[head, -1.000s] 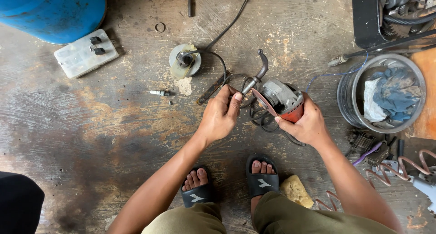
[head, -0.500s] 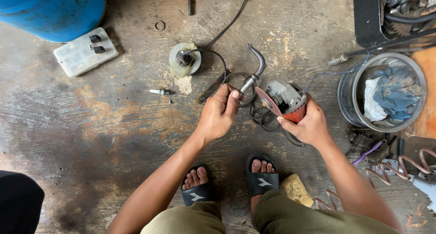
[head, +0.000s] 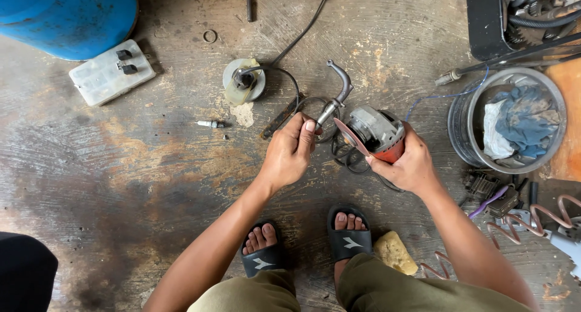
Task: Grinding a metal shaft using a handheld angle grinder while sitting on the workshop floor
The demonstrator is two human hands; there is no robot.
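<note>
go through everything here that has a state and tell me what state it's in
left hand: closed on the curved metal part
right hand: gripping the angle grinder
angle grinder: disc fitted, tilted
bucket: open, rags inside
socket box: two plugs in

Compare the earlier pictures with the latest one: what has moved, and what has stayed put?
The curved metal piece in the left hand has swung from leaning right to nearer upright, hook end up. The right hand still grips the angle grinder. The bucket and sponge stayed put.
</note>
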